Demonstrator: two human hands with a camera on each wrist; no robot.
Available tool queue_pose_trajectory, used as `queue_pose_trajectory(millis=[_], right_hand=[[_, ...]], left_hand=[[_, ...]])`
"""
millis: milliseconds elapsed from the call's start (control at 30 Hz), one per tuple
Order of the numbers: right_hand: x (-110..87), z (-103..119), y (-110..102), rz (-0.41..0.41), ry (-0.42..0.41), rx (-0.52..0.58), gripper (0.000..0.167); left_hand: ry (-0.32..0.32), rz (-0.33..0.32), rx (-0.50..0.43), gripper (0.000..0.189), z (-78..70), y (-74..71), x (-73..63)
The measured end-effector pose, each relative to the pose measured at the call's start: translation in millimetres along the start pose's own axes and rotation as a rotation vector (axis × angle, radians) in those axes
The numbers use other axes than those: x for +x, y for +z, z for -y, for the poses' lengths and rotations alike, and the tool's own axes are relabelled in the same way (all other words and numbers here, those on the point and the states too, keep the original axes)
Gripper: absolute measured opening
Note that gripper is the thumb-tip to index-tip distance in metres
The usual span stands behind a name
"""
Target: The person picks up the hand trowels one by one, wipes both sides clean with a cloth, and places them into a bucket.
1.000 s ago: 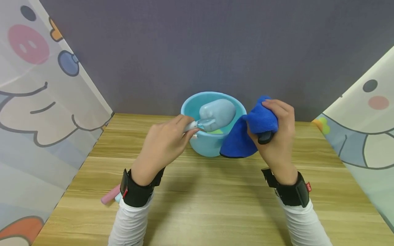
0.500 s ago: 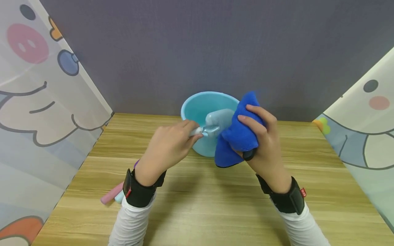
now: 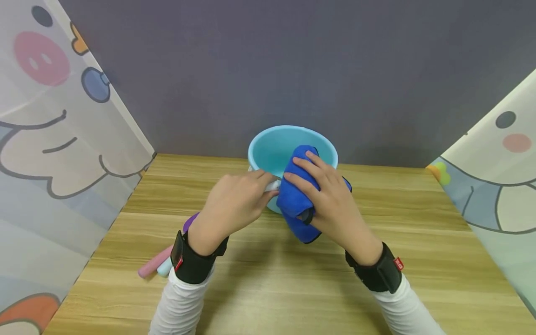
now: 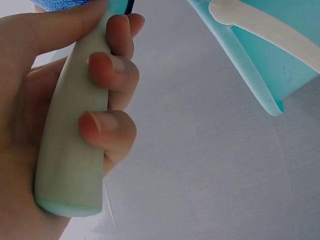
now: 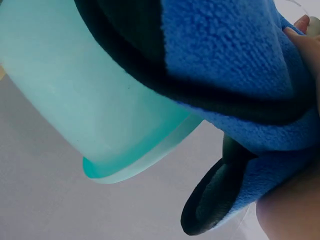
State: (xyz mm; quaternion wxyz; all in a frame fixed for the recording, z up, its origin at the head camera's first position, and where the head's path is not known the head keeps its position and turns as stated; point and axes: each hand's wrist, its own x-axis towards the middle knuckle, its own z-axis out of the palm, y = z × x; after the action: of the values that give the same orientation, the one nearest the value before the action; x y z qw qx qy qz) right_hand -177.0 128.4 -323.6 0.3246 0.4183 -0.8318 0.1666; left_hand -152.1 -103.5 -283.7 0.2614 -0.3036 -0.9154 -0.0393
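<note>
My left hand (image 3: pixel 236 197) grips the pale handle of a toy shovel (image 4: pixel 75 150), fingers curled round it in the left wrist view. With my right hand (image 3: pixel 332 202) I hold a blue cloth (image 3: pixel 295 188) with dark edging, bunched over the shovel's head. The cloth hides the shovel's light blue blade; only a bit of handle shows in the head view. Both hands are in front of a light blue bucket (image 3: pixel 268 149), held above the table close to its near rim. One cloth corner (image 5: pixel 210 200) hangs loose below the right hand.
On the wooden table (image 3: pixel 259 288), a pink rod-like handle (image 3: pixel 156 262) and a light blue one (image 3: pixel 165 266) lie beside the left wrist. Something purple (image 3: pixel 189 223) shows partly behind that wrist. A grey wall (image 3: pixel 259 70) stands behind the bucket, with cartoon-printed panels at both sides.
The right hand has moved left with the cloth, from beside the bucket onto the shovel, covering its blade. The left hand has shifted slightly right and down, still holding the handle.
</note>
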Motion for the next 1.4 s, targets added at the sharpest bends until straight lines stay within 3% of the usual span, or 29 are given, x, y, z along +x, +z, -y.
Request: queue_pose_trajectory(millis=[600, 1400], right_hand=[[0.6, -1.8, -4.7, -0.001, 0.029, -0.013, 0.094], [0.3, -17.2, -12.4, -0.061, 0.037, 0.029, 0.098]], left_hand=[[0.019, 0.004, -0.013, 0.023, -0.7, -2.7, 1.2], [0.000, -0.061, -0.072, 0.023, 6.5, -5.7, 0.8]])
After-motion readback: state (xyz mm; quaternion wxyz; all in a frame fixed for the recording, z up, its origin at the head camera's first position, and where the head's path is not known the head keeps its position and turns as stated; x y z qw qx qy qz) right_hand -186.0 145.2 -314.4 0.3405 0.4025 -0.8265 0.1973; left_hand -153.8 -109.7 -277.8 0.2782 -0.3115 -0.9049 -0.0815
